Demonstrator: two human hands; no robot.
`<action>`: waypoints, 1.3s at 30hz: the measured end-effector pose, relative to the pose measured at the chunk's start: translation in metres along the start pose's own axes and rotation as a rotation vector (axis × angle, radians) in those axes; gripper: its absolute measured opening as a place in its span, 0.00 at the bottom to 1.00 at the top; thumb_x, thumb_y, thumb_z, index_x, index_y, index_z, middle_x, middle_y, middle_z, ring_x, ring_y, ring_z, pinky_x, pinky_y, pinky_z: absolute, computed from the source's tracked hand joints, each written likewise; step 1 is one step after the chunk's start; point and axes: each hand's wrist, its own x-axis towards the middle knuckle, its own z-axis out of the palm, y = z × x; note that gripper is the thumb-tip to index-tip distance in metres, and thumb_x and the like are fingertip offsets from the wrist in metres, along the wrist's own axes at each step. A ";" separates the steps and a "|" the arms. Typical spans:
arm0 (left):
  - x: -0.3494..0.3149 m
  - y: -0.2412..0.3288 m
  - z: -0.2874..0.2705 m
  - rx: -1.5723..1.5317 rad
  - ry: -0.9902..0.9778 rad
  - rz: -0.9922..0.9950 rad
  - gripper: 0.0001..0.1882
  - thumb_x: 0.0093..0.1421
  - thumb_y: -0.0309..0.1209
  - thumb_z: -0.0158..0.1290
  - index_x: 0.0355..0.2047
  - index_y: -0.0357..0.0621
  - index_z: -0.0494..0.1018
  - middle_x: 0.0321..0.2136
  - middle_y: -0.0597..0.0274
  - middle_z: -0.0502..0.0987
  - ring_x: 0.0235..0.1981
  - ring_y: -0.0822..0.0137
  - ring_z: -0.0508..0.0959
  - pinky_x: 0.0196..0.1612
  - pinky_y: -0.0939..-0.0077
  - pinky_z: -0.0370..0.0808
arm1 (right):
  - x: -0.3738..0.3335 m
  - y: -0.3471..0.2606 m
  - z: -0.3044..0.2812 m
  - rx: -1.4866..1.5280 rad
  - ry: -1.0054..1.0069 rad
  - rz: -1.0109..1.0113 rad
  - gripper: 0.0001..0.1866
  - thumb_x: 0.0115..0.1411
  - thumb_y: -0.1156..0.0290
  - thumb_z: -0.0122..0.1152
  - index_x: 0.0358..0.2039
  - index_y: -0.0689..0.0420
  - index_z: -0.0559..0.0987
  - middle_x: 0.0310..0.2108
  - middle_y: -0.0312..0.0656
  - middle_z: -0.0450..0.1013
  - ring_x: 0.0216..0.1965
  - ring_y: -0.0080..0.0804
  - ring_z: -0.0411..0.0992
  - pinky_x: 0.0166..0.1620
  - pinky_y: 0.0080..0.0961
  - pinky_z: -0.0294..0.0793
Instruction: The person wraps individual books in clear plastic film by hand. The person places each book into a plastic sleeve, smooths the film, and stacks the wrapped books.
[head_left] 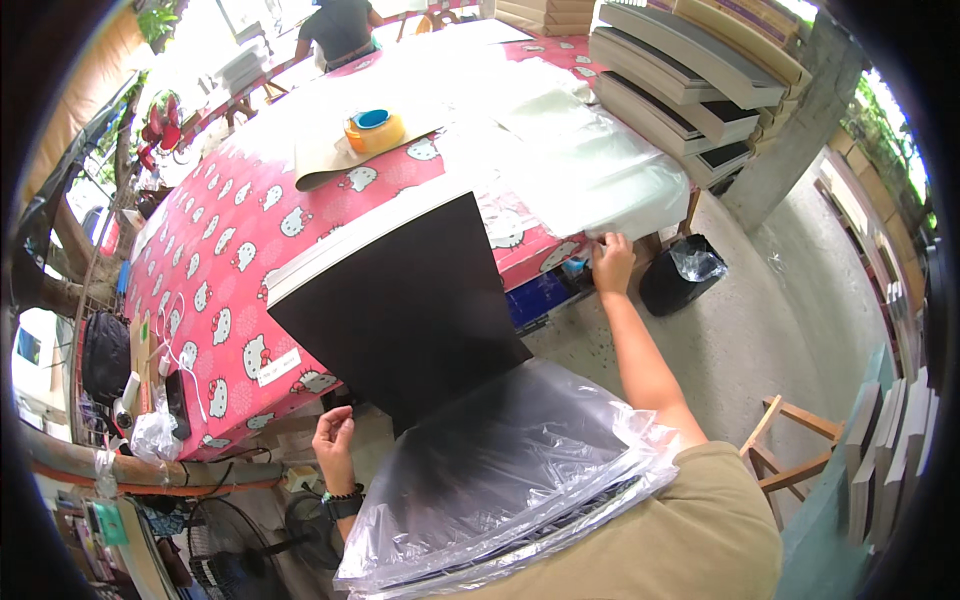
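Note:
A large thick book (400,300) with a black cover leans on the table edge in front of me. Its lower part is covered by a clear plastic bag (500,470) that spreads over my lap. My left hand (334,445), with a dark band on the wrist, is beside the book's left side, fingers loosely curled and apart from the thumb, holding nothing. At the table's near right edge my right hand (612,265) has its fingers closed by the corner of a stack of clear plastic bags (590,180). A small blue object (575,265) is next to it; what the fingers pinch is hidden.
Tape rolls (373,130) lie on brown card on the pink patterned table (215,260). Thick books (690,80) are stacked at the far right, beside a pillar. A black bin (680,275) and wooden stool (795,440) stand right. A fan (235,560) is lower left; a person (338,30) is beyond.

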 end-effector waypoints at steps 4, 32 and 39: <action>-0.009 -0.013 -0.001 -0.054 -0.006 -0.049 0.08 0.52 0.22 0.48 0.34 0.36 0.70 0.30 0.65 0.72 0.32 0.78 0.70 0.38 0.85 0.66 | 0.006 0.017 -0.015 0.235 -0.108 -0.008 0.05 0.48 0.72 0.54 0.26 0.58 0.72 0.24 0.43 0.70 0.32 0.44 0.66 0.35 0.36 0.64; 0.003 0.049 0.043 -0.244 -0.858 -0.537 0.32 0.49 0.41 0.51 0.51 0.37 0.57 0.44 0.55 0.66 0.47 0.64 0.64 0.52 0.70 0.57 | 0.203 -0.127 0.173 -0.304 -0.648 0.019 0.29 0.56 0.44 0.31 0.58 0.34 0.49 0.61 0.44 0.37 0.60 0.55 0.34 0.57 0.54 0.32; 0.010 0.046 0.042 -0.190 -0.825 -0.621 0.32 0.50 0.41 0.50 0.52 0.37 0.55 0.45 0.54 0.65 0.48 0.60 0.63 0.51 0.68 0.58 | 0.220 -0.166 0.202 -0.254 -0.694 0.014 0.33 0.53 0.39 0.32 0.59 0.34 0.46 0.61 0.45 0.34 0.61 0.54 0.33 0.58 0.52 0.32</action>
